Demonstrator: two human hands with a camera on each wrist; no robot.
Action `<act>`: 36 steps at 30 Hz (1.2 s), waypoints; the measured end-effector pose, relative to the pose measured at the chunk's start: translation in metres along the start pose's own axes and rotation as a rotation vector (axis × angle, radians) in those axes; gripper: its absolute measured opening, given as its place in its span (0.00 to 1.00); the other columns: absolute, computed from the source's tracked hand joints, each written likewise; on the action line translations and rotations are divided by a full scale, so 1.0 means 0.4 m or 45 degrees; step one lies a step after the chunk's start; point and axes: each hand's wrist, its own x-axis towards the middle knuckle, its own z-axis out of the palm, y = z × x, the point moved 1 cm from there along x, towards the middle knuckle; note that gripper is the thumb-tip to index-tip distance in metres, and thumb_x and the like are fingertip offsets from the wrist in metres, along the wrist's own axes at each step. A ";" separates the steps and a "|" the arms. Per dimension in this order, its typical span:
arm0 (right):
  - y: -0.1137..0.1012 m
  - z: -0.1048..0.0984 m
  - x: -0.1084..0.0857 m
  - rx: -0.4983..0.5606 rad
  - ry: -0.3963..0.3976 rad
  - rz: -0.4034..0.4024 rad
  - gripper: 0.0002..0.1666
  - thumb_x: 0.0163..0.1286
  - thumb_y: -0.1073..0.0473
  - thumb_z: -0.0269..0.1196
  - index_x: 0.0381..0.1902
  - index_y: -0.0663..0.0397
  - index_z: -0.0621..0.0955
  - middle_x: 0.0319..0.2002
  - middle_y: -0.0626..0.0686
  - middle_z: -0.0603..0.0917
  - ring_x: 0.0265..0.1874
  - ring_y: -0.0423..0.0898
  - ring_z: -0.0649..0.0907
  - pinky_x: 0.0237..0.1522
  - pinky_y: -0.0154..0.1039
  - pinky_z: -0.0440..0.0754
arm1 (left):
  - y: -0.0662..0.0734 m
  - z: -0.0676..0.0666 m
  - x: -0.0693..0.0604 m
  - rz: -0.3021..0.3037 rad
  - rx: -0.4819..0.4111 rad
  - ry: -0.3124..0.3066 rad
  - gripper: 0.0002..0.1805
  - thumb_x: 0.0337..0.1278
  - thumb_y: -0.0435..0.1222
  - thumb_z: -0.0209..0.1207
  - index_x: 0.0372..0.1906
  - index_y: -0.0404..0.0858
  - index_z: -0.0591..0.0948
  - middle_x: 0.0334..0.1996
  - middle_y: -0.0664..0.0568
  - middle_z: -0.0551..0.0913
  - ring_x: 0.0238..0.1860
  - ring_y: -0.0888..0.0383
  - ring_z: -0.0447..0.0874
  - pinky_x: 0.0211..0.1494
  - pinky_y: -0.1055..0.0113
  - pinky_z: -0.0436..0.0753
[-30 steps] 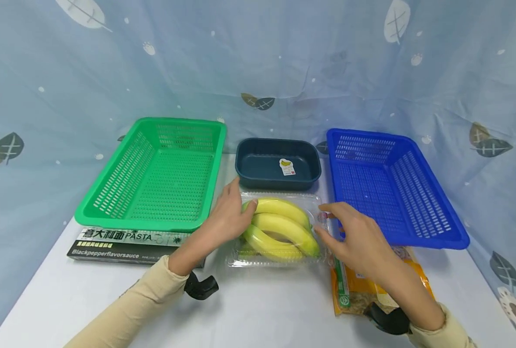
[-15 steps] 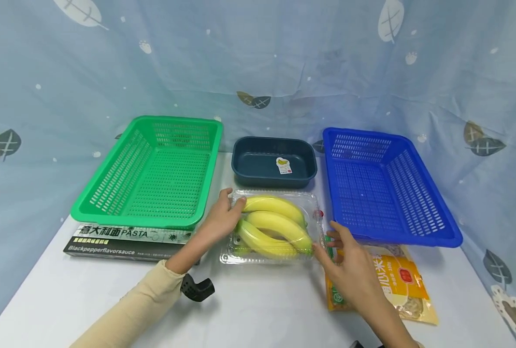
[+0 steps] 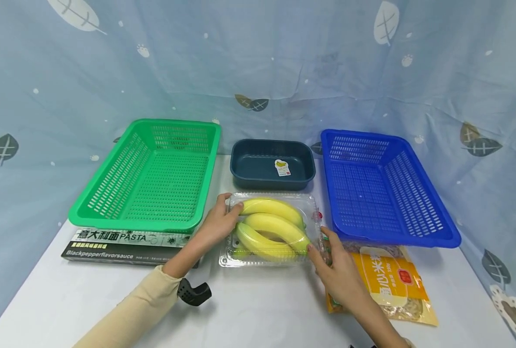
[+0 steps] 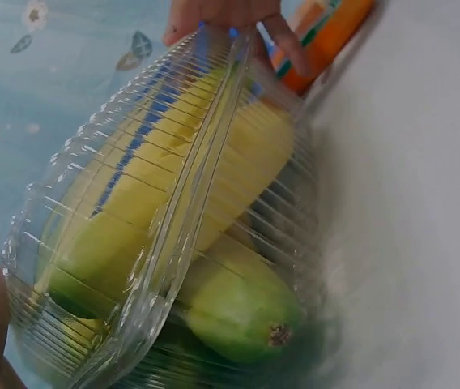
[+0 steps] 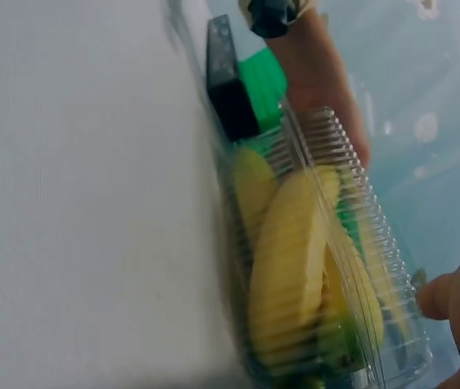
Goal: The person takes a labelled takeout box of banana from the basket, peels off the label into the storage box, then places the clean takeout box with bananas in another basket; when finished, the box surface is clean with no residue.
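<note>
A clear plastic clamshell box (image 3: 227, 261) lies flat on the table, with several yellow bananas (image 3: 273, 227) inside. My left hand (image 3: 218, 223) holds its left side, thumb over the lid's edge and fingertips at the far corner. At the opposite end, my right hand (image 3: 339, 275) grips the right side, its thumb on the near corner and its fingers along the side. The left wrist view shows the ribbed box (image 4: 189, 186) close up, with green banana ends toward the camera. In the right wrist view, the right thumb (image 5: 436, 298) is beside the lid edge.
A green basket (image 3: 142, 223) stands left and a blue basket (image 3: 334, 193) right. Behind the box is a dark tray (image 3: 271, 183) with a banana label. A pasta box (image 3: 110, 251) lies before the green basket. An orange food packet (image 3: 393, 280) lies beside the right arm.
Both hands have come in against the box's sides. My right hand has moved left and nearer, onto the near right corner. The box has shifted slightly left.
</note>
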 end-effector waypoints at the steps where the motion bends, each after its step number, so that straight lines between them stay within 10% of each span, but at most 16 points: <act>1: 0.001 0.001 0.000 0.040 -0.004 0.008 0.42 0.75 0.38 0.57 0.77 0.50 0.59 0.56 0.65 0.80 0.27 0.46 0.85 0.29 0.40 0.83 | 0.000 0.000 -0.001 0.002 -0.003 0.002 0.38 0.75 0.50 0.47 0.78 0.34 0.52 0.71 0.28 0.62 0.72 0.35 0.60 0.70 0.40 0.64; 9: -0.003 -0.003 -0.018 0.353 -0.013 0.043 0.40 0.76 0.51 0.60 0.77 0.53 0.57 0.62 0.68 0.75 0.45 0.54 0.86 0.38 0.41 0.87 | -0.002 0.015 -0.012 0.107 -0.009 0.073 0.36 0.75 0.48 0.48 0.77 0.34 0.54 0.66 0.26 0.68 0.68 0.34 0.66 0.68 0.41 0.68; 16: -0.044 -0.025 -0.049 0.157 0.093 -0.047 0.41 0.74 0.49 0.62 0.77 0.52 0.58 0.66 0.71 0.70 0.59 0.66 0.78 0.52 0.59 0.81 | -0.004 0.028 -0.049 0.200 -0.005 0.109 0.34 0.77 0.46 0.44 0.78 0.34 0.51 0.61 0.26 0.73 0.60 0.36 0.75 0.62 0.42 0.73; 24: -0.101 -0.063 -0.083 0.041 0.154 -0.124 0.41 0.73 0.52 0.64 0.76 0.50 0.60 0.64 0.65 0.75 0.53 0.60 0.82 0.41 0.45 0.87 | 0.005 0.016 -0.088 0.271 -0.070 0.111 0.33 0.78 0.45 0.42 0.78 0.36 0.49 0.66 0.27 0.67 0.68 0.38 0.67 0.68 0.42 0.67; 28: -0.129 -0.092 -0.076 -0.071 0.231 -0.260 0.40 0.72 0.56 0.64 0.77 0.48 0.60 0.63 0.65 0.76 0.54 0.61 0.82 0.43 0.51 0.86 | 0.016 0.013 -0.106 0.277 -0.091 0.112 0.34 0.79 0.47 0.41 0.79 0.38 0.46 0.49 0.30 0.80 0.51 0.40 0.80 0.60 0.44 0.75; 31: -0.146 -0.117 -0.062 -0.089 0.279 -0.359 0.40 0.72 0.60 0.64 0.77 0.47 0.61 0.62 0.63 0.77 0.54 0.62 0.82 0.41 0.47 0.87 | 0.032 0.008 -0.120 0.291 -0.177 0.104 0.35 0.80 0.47 0.42 0.79 0.41 0.44 0.46 0.34 0.81 0.44 0.44 0.83 0.53 0.48 0.80; 36: -0.179 -0.166 -0.031 -0.110 0.352 -0.492 0.39 0.71 0.63 0.64 0.76 0.45 0.64 0.61 0.61 0.79 0.55 0.61 0.82 0.44 0.44 0.86 | 0.077 -0.014 -0.141 0.388 -0.507 0.050 0.36 0.78 0.44 0.48 0.79 0.43 0.43 0.70 0.33 0.64 0.65 0.40 0.73 0.58 0.50 0.81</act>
